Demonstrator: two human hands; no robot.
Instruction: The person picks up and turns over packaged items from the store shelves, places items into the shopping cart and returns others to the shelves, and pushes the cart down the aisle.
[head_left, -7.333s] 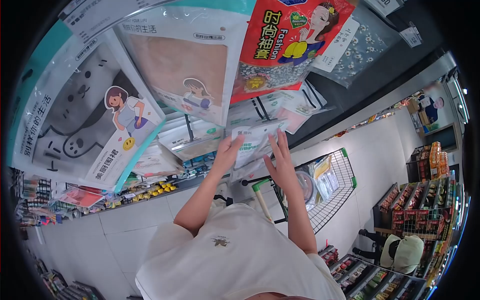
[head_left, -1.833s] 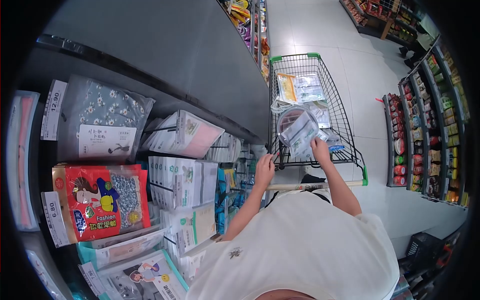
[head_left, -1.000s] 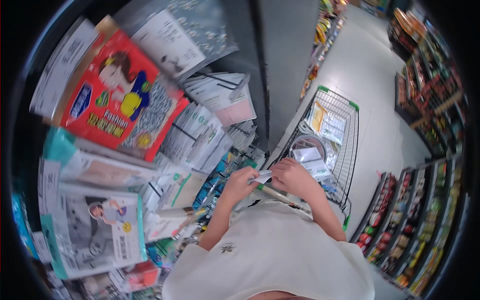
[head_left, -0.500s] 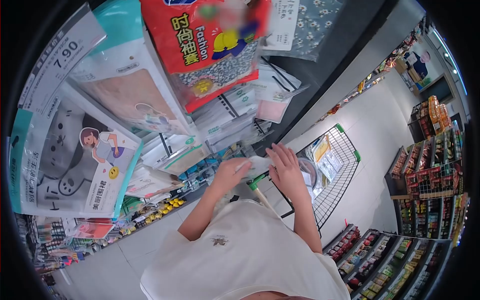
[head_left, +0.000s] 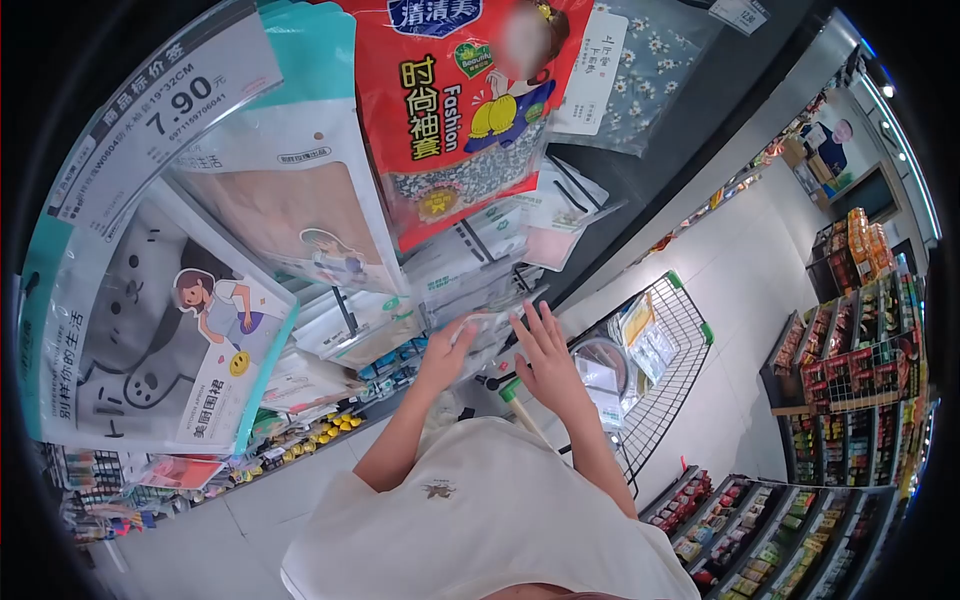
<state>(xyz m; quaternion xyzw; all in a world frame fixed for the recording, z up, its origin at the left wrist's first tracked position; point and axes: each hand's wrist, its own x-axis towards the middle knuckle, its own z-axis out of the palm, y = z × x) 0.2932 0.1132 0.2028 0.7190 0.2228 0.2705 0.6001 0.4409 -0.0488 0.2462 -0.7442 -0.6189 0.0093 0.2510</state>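
Observation:
My left hand [head_left: 444, 357] is closed on the side of a clear plastic packet [head_left: 487, 343], its thumb lying along the near edge. What the packet contains cannot be made out. My right hand [head_left: 545, 358] is beside the packet's other side, fingers stretched out and slightly spread; whether the fingertips touch the plastic is unclear. Beyond both hands hang packaged goods, among them a red sleeve-cover pack [head_left: 455, 130] and a grey-and-teal apron pack [head_left: 165, 340]. Just below the right hand is the cart's green-ended handle [head_left: 515, 395].
A black wire shopping cart [head_left: 690, 372] stands to the right with several packages in it. A price tag [head_left: 170, 105] reading 7.90 juts out at upper left. Stocked shelves [head_left: 770, 530] line the lower right. A person [head_left: 832, 140] stands far off at upper right.
The hanging packs have shifted right and slightly down in view. My right hand has moved a little left and down, its fingers now straighter. The left hand keeps the packet.

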